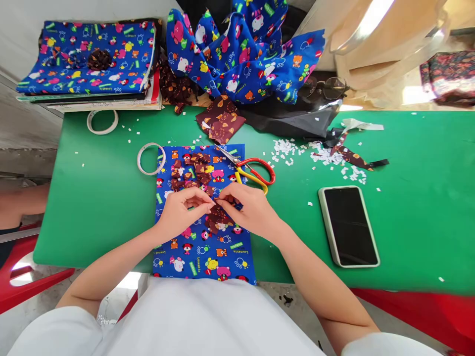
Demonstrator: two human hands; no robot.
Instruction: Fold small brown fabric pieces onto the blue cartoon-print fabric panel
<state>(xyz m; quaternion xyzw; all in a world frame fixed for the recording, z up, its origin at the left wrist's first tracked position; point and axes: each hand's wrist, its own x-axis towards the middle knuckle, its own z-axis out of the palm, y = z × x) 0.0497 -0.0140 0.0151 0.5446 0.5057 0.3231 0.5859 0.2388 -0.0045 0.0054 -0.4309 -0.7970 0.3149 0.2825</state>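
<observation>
A blue cloth with cartoon animals (204, 257) lies flat in front of me. On it are several small cut pieces of brown patterned fabric (198, 165), in a cluster above my hands, with more pieces (218, 220) just below them. My left hand (185, 210) is closed in a pinch over the cloth. Its fingertips almost meet those of my right hand (250, 207), which is pinched too. Whatever they hold is too small to make out. Scissors with red and yellow handles (256, 170) lie just beyond my right hand, blades pointing up and left.
Two tape rolls (151, 158) (103, 122) rest on the green table (104, 198). White paper bits (285, 151) and fabric scraps (352, 157) are scattered to the right, near a phone (349, 227). Behind are folded blue cloth (96, 54), crumpled blue cloth (237, 59) and eyeglasses (334, 88).
</observation>
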